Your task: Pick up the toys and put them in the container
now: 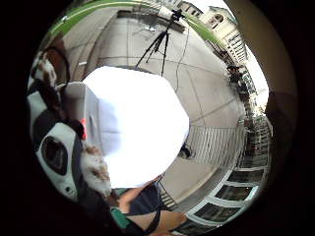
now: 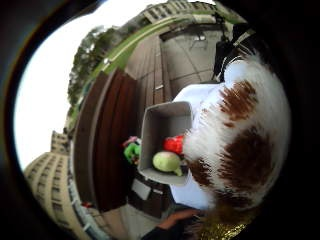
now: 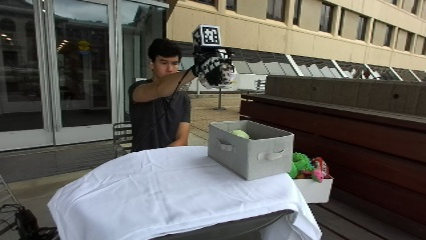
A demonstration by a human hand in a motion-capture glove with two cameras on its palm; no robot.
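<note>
Furry brown-and-white toy (image 2: 240, 135) sits enclosed in my grip (image 3: 214, 67), raised high; grey container (image 3: 251, 148) on the bench (image 3: 166, 190) lies below, forward of it.

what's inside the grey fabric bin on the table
The thumb side palm view shows a pale green round toy and a red toy inside the grey bin. From the outside view only the green toy's top shows above the rim; the bin's walls hide anything lower.
</note>
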